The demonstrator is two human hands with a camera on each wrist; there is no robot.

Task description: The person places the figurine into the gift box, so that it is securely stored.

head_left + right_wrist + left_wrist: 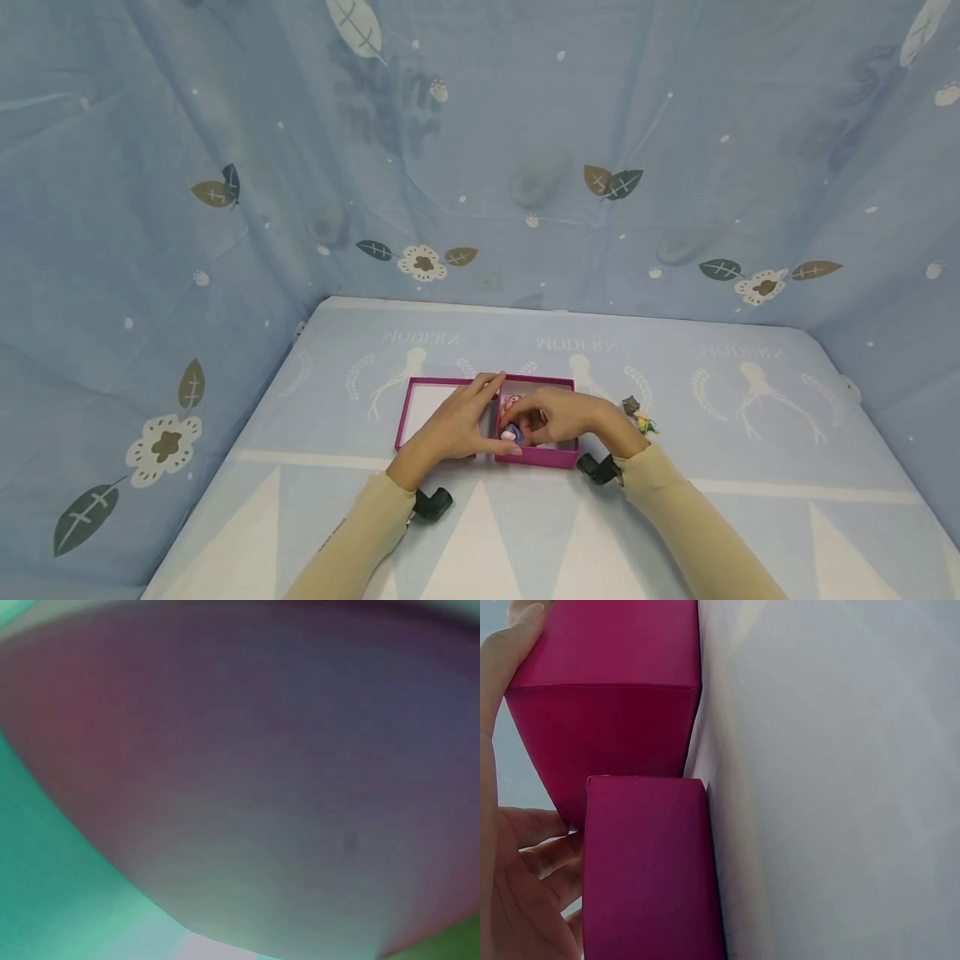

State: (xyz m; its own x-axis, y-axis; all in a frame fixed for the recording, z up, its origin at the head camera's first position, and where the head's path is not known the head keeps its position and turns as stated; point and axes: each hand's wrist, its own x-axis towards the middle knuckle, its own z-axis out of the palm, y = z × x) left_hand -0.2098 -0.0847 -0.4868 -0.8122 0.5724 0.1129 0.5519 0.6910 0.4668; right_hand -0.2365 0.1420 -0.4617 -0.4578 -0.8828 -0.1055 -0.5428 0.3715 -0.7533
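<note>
A magenta open box with pale insides sits on the table, and small toy figurines lie in it. My left hand spans the left end of this box and holds it, thumb at the near wall and fingers toward the far wall. In the left wrist view the thumb rests on the edge of the box. My right hand reaches into the box and pinches a small blue-purple figurine. A pink figurine shows beside its fingers. The right wrist view is too blurred to make out the hand.
Left of the box, partly behind my left hand, lies a shallow magenta-rimmed lid, white inside. More small figurines, grey and yellow-green, lie on the table near my right wrist. A patterned blue cloth hangs behind.
</note>
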